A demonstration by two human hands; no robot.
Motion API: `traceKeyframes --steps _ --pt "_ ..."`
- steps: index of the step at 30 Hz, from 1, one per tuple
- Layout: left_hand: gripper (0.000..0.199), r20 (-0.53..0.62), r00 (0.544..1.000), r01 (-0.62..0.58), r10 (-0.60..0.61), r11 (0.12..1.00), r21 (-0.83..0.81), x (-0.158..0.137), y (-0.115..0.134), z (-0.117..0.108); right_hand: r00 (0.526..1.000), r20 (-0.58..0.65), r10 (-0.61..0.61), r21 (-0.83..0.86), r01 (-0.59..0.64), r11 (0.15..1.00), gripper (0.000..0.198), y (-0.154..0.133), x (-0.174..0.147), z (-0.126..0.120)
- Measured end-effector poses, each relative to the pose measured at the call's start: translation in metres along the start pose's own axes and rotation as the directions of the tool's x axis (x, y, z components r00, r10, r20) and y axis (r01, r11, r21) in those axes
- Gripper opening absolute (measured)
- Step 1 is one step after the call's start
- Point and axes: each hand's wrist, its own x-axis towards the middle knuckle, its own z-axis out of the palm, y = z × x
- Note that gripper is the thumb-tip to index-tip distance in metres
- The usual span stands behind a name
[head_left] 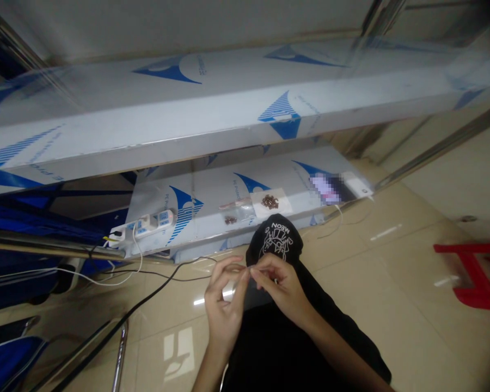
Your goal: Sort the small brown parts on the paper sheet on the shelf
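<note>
My left hand (226,296) and my right hand (278,282) meet fingertip to fingertip above my lap, in front of the black cloth with white print (275,239) over my knee. Thumb and forefinger are pinched together on each hand. Whatever sits between the fingertips is too small to make out. Beyond the knee, a heap of small brown pieces (269,202) lies on a white sheet (285,203) on the low shelf. Just left of it is a clear plastic bag (243,211) with more small dark pieces (230,220) at its near end.
A white power strip (149,223) with plugs and cables stands at the low shelf's left end. A lit phone (330,188) lies at its right. Overhead runs a film-covered upper shelf (228,117). A black cable (155,291) crosses on the left; a red stool (473,272) is at right.
</note>
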Motion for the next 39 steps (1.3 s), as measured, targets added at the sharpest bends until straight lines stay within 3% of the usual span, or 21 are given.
traceKeyframes --steps 11,17,24,29,39 --pt "0.013 0.177 0.982 0.060 -0.057 0.998 -0.009 0.010 -0.010 -0.008 0.998 0.060 -0.028 -0.089 0.033 0.995 0.024 -0.004 -0.004 -0.015" --pt "0.019 0.132 0.986 0.114 -0.102 0.989 -0.090 0.011 -0.008 -0.007 0.996 -0.090 -0.010 -0.032 0.007 0.999 0.020 0.002 -0.003 -0.018" --pt "0.022 0.091 0.983 0.172 -0.162 0.978 -0.117 0.015 -0.009 0.008 0.988 -0.076 0.133 0.196 -0.116 0.974 0.025 0.005 0.003 -0.026" --pt "0.022 0.070 0.992 0.112 -0.109 0.993 -0.045 0.019 -0.014 0.022 0.979 -0.089 0.185 0.131 -0.173 0.976 0.029 0.016 0.012 -0.034" --pt "0.010 0.083 0.996 -0.018 0.009 0.995 0.099 0.038 -0.033 0.031 0.986 -0.016 0.167 0.096 -0.165 0.982 0.026 0.033 0.037 -0.030"
